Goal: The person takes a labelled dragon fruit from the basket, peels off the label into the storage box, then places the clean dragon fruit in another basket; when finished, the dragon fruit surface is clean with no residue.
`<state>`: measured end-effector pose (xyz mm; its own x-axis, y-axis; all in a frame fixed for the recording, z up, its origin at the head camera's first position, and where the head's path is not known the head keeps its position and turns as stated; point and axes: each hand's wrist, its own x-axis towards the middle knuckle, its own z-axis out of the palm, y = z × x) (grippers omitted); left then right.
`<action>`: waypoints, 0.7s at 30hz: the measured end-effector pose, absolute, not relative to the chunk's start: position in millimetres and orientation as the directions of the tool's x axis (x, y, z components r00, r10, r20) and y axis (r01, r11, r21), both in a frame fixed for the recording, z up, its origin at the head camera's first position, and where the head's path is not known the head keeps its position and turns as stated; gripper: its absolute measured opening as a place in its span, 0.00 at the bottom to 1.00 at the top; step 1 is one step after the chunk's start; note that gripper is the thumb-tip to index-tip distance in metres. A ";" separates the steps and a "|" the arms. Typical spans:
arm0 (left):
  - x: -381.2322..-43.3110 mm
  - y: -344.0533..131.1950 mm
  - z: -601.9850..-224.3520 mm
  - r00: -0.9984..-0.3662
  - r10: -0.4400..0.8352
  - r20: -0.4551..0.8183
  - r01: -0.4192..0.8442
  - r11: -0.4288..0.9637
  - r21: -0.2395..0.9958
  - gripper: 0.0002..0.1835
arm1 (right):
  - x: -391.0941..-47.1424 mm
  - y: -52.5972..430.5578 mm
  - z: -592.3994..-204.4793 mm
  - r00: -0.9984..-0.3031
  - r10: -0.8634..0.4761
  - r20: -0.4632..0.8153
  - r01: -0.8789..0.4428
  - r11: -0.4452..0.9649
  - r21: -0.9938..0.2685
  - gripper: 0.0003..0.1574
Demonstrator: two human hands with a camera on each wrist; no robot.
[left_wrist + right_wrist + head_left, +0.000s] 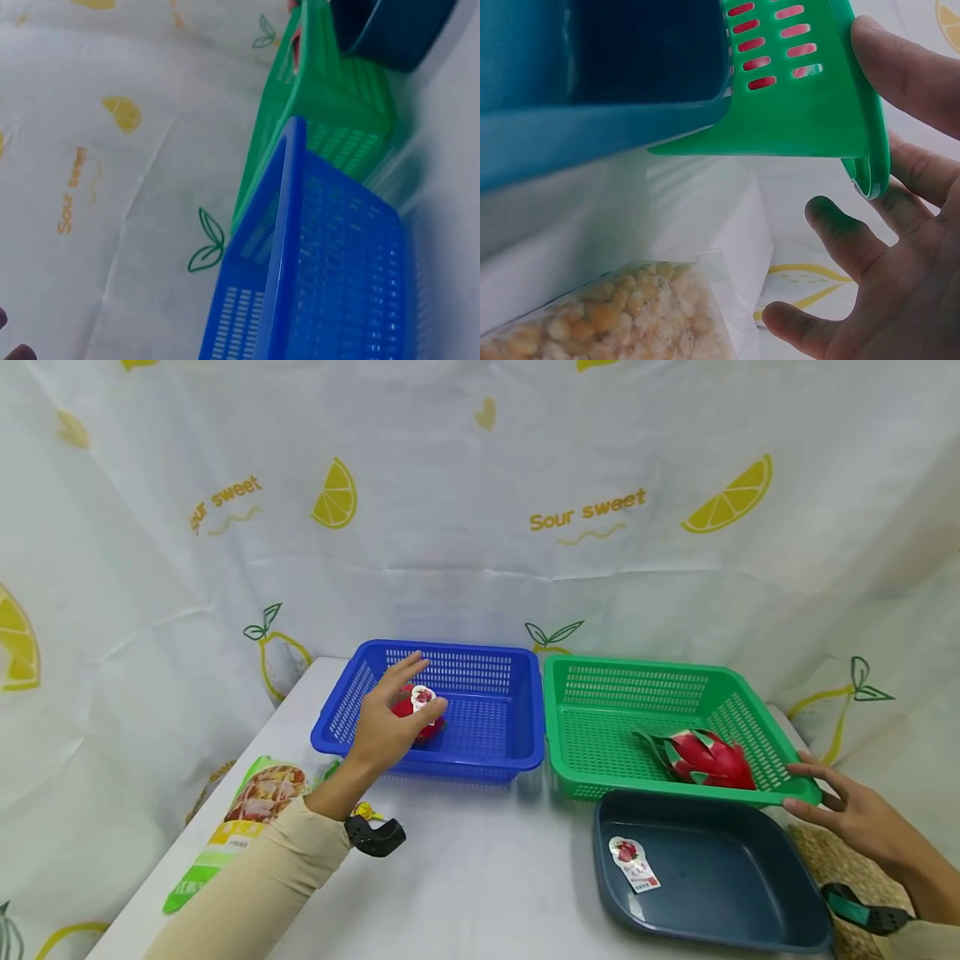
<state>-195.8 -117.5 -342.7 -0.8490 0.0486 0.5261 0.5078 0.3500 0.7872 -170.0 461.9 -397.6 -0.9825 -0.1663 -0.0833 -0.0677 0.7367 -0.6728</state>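
Observation:
My left hand [386, 722] hovers over the blue basket [480, 768] with fingers and thumb spread and nothing between them. Behind it in that basket lies a red dragon fruit [431, 732] with a white label, partly hidden by the hand. In the left wrist view only fingertips [21, 352] show at the lower left edge. At the near right corner of the green basket [622, 787], my right hand [862, 814] holds the rim between thumb and fingers; some fingers pass behind it in the right wrist view. Another dragon fruit [708, 760] lies inside the green basket.
In front of the green basket stands a dark blue tub [720, 893], with a dragon fruit label [633, 864] stuck inside. A bag of yellow kernels [622, 315] lies to its right. On the left rest a green and yellow food package [240, 831] and a small yellow-wrapped item [366, 811].

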 end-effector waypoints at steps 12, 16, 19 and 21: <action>-190.0 -183.1 -369.1 -0.844 -0.141 0.517 0.393 0.495 0.775 0.30 | -170.1 462.1 -397.8 -0.983 -0.165 -0.078 -0.068 0.728 -0.683 0.44; -189.9 -200.5 -382.1 -0.852 -0.175 0.493 0.331 0.548 0.768 0.31 | -171.3 462.0 -398.3 -0.983 -0.168 -0.077 -0.071 0.725 -0.685 0.45; -191.7 -210.7 -390.8 -0.869 -0.194 0.454 0.282 0.560 0.779 0.32 | -171.1 462.2 -399.8 -0.983 -0.173 -0.064 -0.080 0.713 -0.696 0.44; -193.1 -215.8 -395.4 -0.883 -0.201 0.424 0.254 0.555 0.792 0.33 | -170.3 462.3 -401.4 -0.983 -0.176 -0.050 -0.090 0.703 -0.705 0.43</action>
